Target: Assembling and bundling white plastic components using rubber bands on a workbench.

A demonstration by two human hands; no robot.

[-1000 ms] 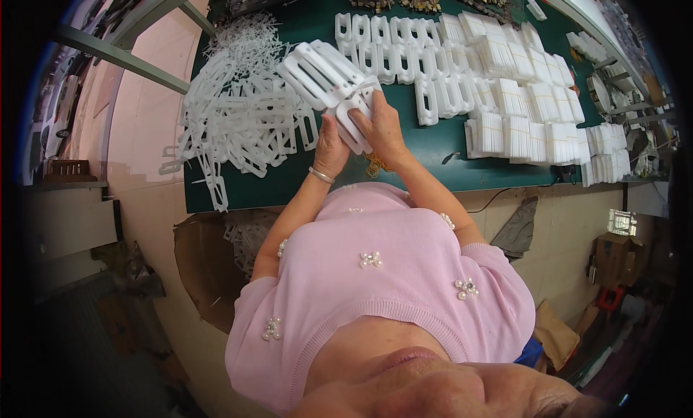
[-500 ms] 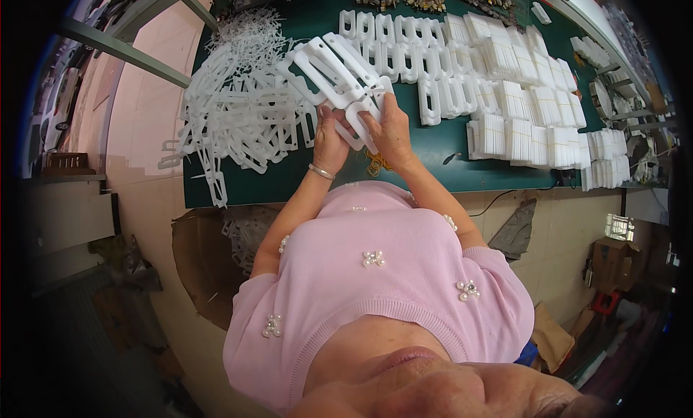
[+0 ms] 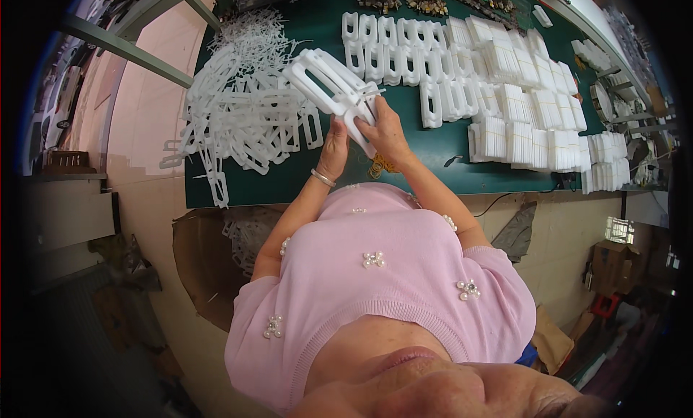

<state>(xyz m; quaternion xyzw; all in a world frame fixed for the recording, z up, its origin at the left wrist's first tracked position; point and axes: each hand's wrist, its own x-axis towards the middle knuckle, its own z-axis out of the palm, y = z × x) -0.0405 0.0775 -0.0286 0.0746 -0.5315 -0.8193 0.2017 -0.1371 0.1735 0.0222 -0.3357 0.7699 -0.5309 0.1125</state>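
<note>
Both my hands hold one stack of white plastic frames (image 3: pixel 328 86), raised above the green table (image 3: pixel 433 154) and tilted up to the left. My left hand (image 3: pixel 333 142) grips its lower left end; a bracelet circles that wrist. My right hand (image 3: pixel 386 129) clasps the lower right end, fingers wrapped around the frames. A loose heap of white frames (image 3: pixel 242 111) lies just left of my hands.
Neat rows of stacked white frames (image 3: pixel 404 46) and banded bundles (image 3: pixel 527 122) cover the table's right half. Yellow rubber bands (image 3: pixel 381 169) lie near the front edge. A brown cardboard box (image 3: pixel 209 266) with scraps stands under the table on the left.
The stack in my hands has swung from lying across toward pointing up and to the left. Both hands stayed clasped on it.
</note>
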